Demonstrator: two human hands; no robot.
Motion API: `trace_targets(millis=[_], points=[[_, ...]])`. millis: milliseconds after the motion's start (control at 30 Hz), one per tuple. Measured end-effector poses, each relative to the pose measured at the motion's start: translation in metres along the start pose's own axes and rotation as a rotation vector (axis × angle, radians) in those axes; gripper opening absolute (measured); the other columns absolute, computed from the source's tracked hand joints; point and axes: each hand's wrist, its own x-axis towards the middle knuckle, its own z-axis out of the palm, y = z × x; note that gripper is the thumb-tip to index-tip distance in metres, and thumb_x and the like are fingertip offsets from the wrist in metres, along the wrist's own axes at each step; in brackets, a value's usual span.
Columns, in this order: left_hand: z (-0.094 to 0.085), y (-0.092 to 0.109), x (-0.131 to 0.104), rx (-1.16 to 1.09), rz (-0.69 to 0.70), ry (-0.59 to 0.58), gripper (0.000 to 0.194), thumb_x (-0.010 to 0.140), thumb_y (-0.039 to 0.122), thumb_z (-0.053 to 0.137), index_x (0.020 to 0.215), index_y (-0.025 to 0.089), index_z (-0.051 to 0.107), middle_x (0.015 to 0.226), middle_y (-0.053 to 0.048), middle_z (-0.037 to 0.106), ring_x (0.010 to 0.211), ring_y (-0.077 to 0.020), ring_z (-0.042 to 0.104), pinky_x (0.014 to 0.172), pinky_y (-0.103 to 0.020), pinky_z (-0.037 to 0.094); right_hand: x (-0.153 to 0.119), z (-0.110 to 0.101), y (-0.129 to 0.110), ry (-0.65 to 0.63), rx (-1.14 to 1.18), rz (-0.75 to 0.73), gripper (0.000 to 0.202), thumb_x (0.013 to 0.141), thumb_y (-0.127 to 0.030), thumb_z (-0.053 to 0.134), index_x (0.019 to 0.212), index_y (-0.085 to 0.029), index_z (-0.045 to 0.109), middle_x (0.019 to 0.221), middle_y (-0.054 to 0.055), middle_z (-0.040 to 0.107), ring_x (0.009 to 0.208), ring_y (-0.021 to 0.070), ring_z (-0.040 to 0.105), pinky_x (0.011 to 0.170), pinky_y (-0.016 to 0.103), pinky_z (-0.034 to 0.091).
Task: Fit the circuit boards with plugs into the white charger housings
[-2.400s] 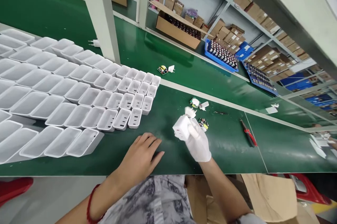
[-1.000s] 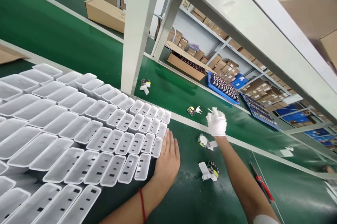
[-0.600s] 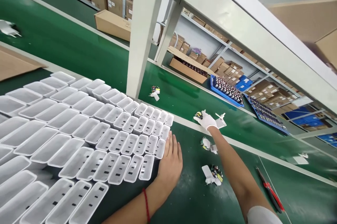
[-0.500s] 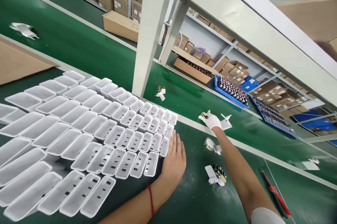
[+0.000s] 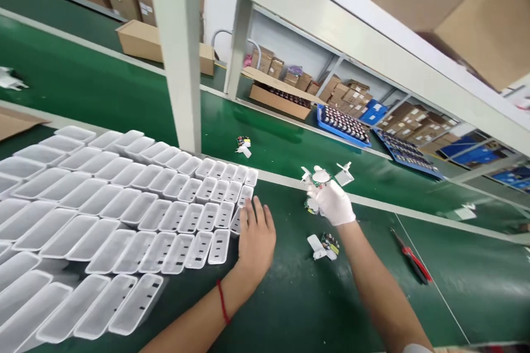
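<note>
My left hand (image 5: 257,237) is bare, with a red cord at the wrist. Its fingers are stretched out and a little apart, beside the last white plastic casing (image 5: 236,221) of one row; the thumb is hidden. Many such open casings stand in slanting rows to the left, some with dark slots in their floors. My right hand (image 5: 336,204), in a white glove, is closed on a small circuit board (image 5: 321,176) with a round white part. Just under that hand lies another board piece (image 5: 311,206), partly covered. A white plug piece (image 5: 344,174) lies beyond the glove.
Red-handled pliers (image 5: 411,262) lie at the right. A board assembly (image 5: 325,246) rests nearer me, another (image 5: 244,146) on the green belt. A white post (image 5: 178,54) rises behind the casings. Blue trays (image 5: 343,126) of parts stand beyond the belt.
My right hand has moved back from the belt and now holds a board up. My left hand's fingers have spread slightly beside the casings. The view has shifted to the right.
</note>
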Motion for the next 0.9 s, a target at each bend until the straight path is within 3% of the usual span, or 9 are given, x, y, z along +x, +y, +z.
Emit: trace_targets(millis=[133,200,267,367,433,533,667,767,900], points=[[-0.009,0.007,0.005,0.015,0.138,-0.010,0.041,0.085,0.004,0.045,0.119,0.003,0.067,0.130,-0.027,0.061,0.115,-0.0398,0.061,0.096,-0.057,0.046,-0.042,0.001,-0.001,-0.173,0.324,0.008,0.074,0.069,-0.055,0.075,0.132,-0.024,0.053,0.109,0.010,0.069,0.081,0.0198,0.067,0.074,0.038,0.056],[-0.012,0.011,0.006,0.004,0.206,-0.015,0.042,0.083,0.001,0.045,0.118,0.004,0.068,0.128,-0.026,0.062,0.109,-0.0365,0.064,0.093,-0.053,0.048,-0.056,-0.002,-0.002,-0.216,0.394,0.044,0.080,0.068,-0.060,0.075,0.135,-0.023,0.051,0.101,0.008,0.071,0.066,0.0168,0.065,0.064,0.034,0.056],[-0.014,0.013,0.006,0.003,0.251,-0.019,0.044,0.081,0.000,0.046,0.119,0.004,0.067,0.132,-0.026,0.060,0.112,-0.0370,0.063,0.094,-0.052,0.048,-0.066,-0.003,-0.004,-0.225,0.429,0.059,0.081,0.069,-0.063,0.073,0.136,-0.023,0.051,0.093,0.006,0.072,0.057,0.0144,0.061,0.055,0.030,0.053],[-0.015,0.011,0.008,0.025,0.228,-0.063,0.054,0.075,-0.003,0.051,0.128,0.003,0.061,0.144,-0.029,0.047,0.129,-0.0449,0.049,0.102,-0.058,0.040,-0.070,0.000,-0.010,-0.213,0.491,0.035,0.071,0.069,-0.052,0.078,0.132,-0.027,0.055,0.098,0.005,0.071,0.066,0.0153,0.063,0.052,0.025,0.050],[-0.014,0.009,0.012,0.029,0.179,-0.130,0.057,0.071,-0.006,0.054,0.127,0.003,0.061,0.146,-0.030,0.044,0.133,-0.0478,0.043,0.105,-0.061,0.036,-0.069,0.004,-0.014,-0.200,0.535,0.036,0.066,0.068,-0.047,0.080,0.127,-0.028,0.058,0.106,0.005,0.069,0.077,0.0170,0.064,0.053,0.024,0.050],[-0.011,0.005,0.022,0.001,0.148,-0.197,0.049,0.071,-0.007,0.053,0.116,0.007,0.068,0.141,-0.027,0.051,0.127,-0.0454,0.050,0.098,-0.059,0.042,-0.064,0.007,-0.019,-0.211,0.576,0.076,0.058,0.074,-0.055,0.074,0.124,-0.029,0.061,0.109,0.004,0.068,0.082,0.0171,0.064,0.058,0.025,0.053],[-0.013,0.000,0.039,-0.114,0.146,-0.209,0.035,0.074,-0.006,0.051,0.098,0.008,0.073,0.118,-0.026,0.065,0.115,-0.0394,0.056,0.090,-0.053,0.046,-0.061,0.005,-0.019,-0.206,0.502,0.055,0.046,0.083,-0.048,0.068,0.124,-0.028,0.062,0.119,0.004,0.065,0.084,0.0174,0.065,0.061,0.028,0.057],[-0.015,-0.001,0.042,-0.279,0.161,-0.214,0.045,0.074,-0.002,0.057,0.116,0.011,0.065,0.109,-0.020,0.065,0.110,-0.0359,0.057,0.089,-0.052,0.047,-0.064,0.002,-0.017,-0.139,0.451,-0.044,0.044,0.082,-0.042,0.071,0.123,-0.029,0.064,0.127,0.005,0.062,0.102,0.0217,0.063,0.072,0.034,0.059],[-0.006,0.001,0.030,-0.605,0.170,-0.226,0.076,0.078,0.017,0.070,0.144,0.020,0.033,0.120,-0.013,0.060,0.111,-0.0269,0.060,0.092,-0.042,0.052,-0.070,-0.001,-0.013,-0.050,0.316,-0.193,0.063,0.075,-0.034,0.079,0.134,-0.038,0.055,0.130,-0.001,0.059,0.109,0.0197,0.060,0.095,0.038,0.052]])
